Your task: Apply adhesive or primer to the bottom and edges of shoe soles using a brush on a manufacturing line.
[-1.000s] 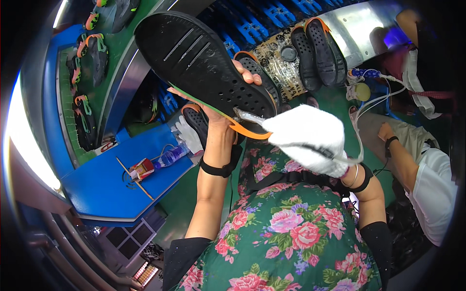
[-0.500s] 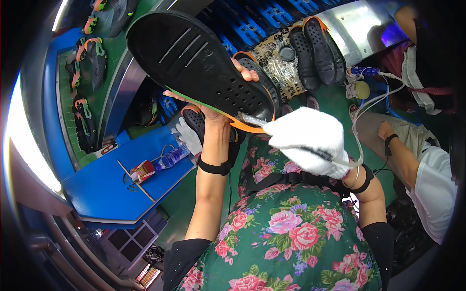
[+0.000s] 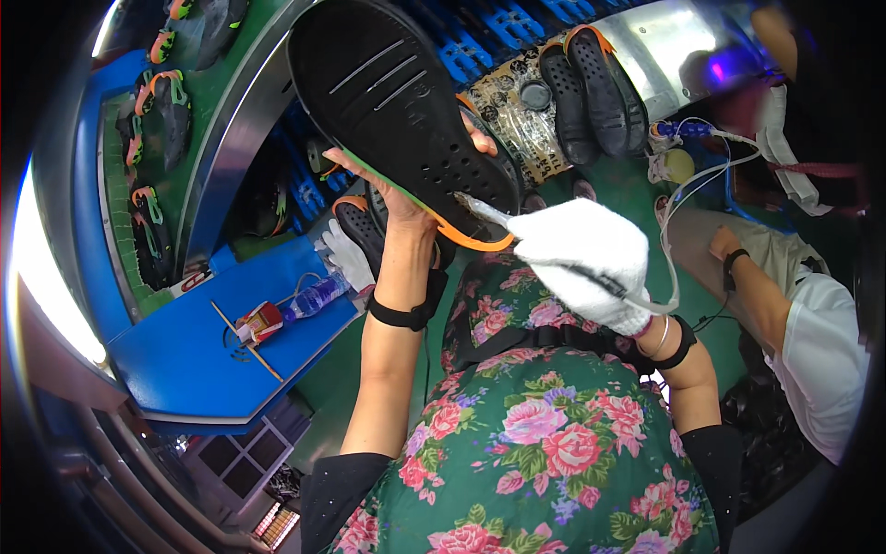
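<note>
A large black shoe sole point(image 3: 397, 111) with orange and green edging is held up with its perforated, slotted face showing. My bare left hand point(image 3: 399, 196) grips it from beneath, thumb and fingers on opposite edges near the narrower end. In my right hand point(image 3: 586, 263), covered by a white glove, is a pale-tipped brush point(image 3: 482, 210); a thin clear hose runs by the glove. Its tip touches the sole just below the punched holes. The glove hides the handle.
More black soles point(image 3: 604, 97) lie on a taped brown surface ahead, beside a round dark lid point(image 3: 535, 94). At left, a blue table point(image 3: 175, 369) bears a bottle point(image 3: 318, 294) and a red box point(image 3: 260, 321). A co-worker's arm point(image 3: 761, 295) is at right.
The sole has shifted right and up in view, and my left hand with it. The brush tip has moved from near the orange edge inward, toward the holes.
</note>
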Action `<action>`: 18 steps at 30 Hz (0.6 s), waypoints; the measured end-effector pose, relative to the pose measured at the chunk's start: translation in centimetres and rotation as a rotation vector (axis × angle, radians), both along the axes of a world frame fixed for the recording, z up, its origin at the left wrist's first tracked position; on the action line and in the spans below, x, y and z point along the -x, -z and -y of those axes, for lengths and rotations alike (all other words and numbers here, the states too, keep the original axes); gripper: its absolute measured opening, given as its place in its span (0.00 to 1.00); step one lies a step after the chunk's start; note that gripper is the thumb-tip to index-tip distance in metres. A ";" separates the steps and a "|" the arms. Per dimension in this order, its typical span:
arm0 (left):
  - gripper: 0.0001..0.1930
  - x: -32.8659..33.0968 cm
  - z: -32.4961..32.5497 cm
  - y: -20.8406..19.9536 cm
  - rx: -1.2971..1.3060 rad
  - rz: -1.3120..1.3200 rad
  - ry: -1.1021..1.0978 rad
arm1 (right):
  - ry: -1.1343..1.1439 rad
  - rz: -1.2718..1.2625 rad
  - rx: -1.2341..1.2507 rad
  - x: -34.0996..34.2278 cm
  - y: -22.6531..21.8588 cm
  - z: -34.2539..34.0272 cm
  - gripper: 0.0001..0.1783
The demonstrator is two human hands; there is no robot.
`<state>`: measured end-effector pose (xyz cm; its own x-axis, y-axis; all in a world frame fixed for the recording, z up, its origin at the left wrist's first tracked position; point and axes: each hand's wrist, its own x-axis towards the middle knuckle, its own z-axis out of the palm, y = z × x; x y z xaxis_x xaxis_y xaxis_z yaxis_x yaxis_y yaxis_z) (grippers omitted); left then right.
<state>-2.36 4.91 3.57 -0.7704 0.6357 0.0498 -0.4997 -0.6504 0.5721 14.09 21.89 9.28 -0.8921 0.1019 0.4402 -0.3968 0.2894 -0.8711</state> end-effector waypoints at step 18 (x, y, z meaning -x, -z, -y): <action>0.55 -0.1 2.0 0.5 0.124 0.260 0.508 | -0.508 -0.075 0.086 1.4 0.6 -0.3 0.15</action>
<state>-2.23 2.93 3.11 -0.3446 0.9176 -0.1983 -0.8657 -0.2289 0.4451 12.68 22.20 8.68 -0.8046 -0.2974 0.5140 -0.5310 -0.0271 -0.8469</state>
